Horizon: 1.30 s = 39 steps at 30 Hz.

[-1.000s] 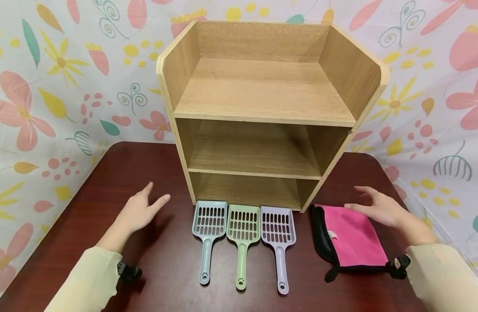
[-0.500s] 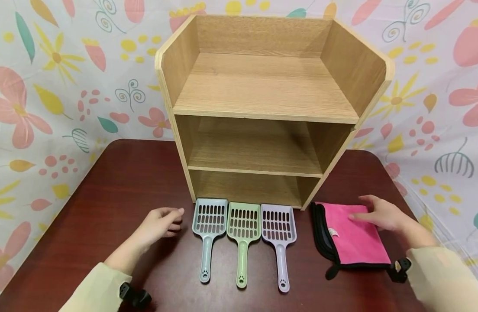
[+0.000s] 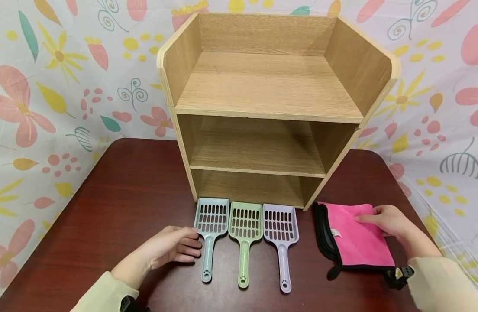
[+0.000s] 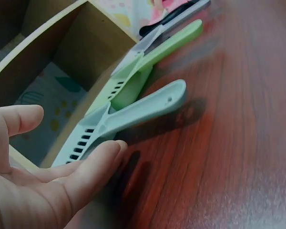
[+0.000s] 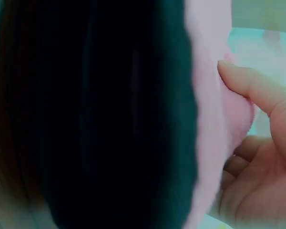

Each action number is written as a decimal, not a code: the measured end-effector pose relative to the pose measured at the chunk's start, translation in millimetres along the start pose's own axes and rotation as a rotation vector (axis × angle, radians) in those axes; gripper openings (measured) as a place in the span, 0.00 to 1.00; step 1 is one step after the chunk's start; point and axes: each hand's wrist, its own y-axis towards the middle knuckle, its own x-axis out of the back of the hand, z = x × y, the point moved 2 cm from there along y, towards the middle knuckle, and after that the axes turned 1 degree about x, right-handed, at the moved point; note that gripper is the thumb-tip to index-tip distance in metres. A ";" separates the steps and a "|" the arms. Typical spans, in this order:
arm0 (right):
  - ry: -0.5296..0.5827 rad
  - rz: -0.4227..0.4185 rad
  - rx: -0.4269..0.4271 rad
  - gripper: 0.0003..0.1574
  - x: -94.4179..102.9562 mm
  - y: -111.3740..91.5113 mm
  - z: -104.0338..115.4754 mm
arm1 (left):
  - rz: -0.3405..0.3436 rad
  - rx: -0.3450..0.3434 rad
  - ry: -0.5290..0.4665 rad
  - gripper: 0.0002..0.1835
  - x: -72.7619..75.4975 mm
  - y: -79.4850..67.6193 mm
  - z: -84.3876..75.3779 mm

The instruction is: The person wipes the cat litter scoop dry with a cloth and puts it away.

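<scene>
My left hand (image 3: 166,248) is held just left of a blue slotted litter scoop (image 3: 208,253), its fingers close to the neck. In the left wrist view the thumb stands apart from the fingers, and nothing is between them. A green litter scoop (image 3: 243,255) and a lilac litter scoop (image 3: 282,258) lie beside the blue one, handles toward me. My right hand (image 3: 395,225) pinches the right edge of a folded pink cloth (image 3: 356,238) with black trim, thumb on top and fingers underneath. The right wrist view shows the thumb pressed against pink fabric (image 5: 212,119).
A three-level wooden shelf (image 3: 262,115) stands behind the scoops, their heads close to its base. Under everything is a dark red-brown table (image 3: 118,208). A patterned fabric backdrop (image 3: 87,86) encloses the back and sides.
My left hand has moved right and toward me, up to the blue scoop. My right hand has come down onto the pink cloth and now grips its edge.
</scene>
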 end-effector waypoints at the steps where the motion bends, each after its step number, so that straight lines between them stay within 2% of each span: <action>1: 0.000 -0.011 0.015 0.25 -0.7 -1.2 0.2 | 0.007 0.000 -0.011 0.31 -0.1 0.6 0.4; 7: 0.027 -0.083 0.097 0.35 -5.2 -7.3 -1.5 | 0.021 0.001 -0.060 0.29 -0.8 3.2 1.9; 12: 0.079 -0.124 0.129 0.34 -8.1 -7.2 -0.6 | 0.016 -0.011 -0.110 0.31 -4.9 4.2 5.4; 20: 0.075 -0.186 0.141 0.35 -11.5 -13.5 -1.7 | -0.010 -0.053 -0.127 0.37 -13.0 6.3 3.5; 29: 0.118 -0.176 0.127 0.38 -14.6 -14.5 -2.3 | -0.108 -0.089 -0.203 0.41 -26.3 9.5 3.8; 36: 0.181 -0.162 0.127 0.35 -16.8 -16.6 -1.2 | -0.180 -0.112 -0.288 0.41 -34.4 13.5 4.2; 39: 0.239 -0.143 0.125 0.28 -17.2 -17.1 -0.9 | -0.199 -0.133 -0.291 0.41 -34.8 15.5 4.5</action>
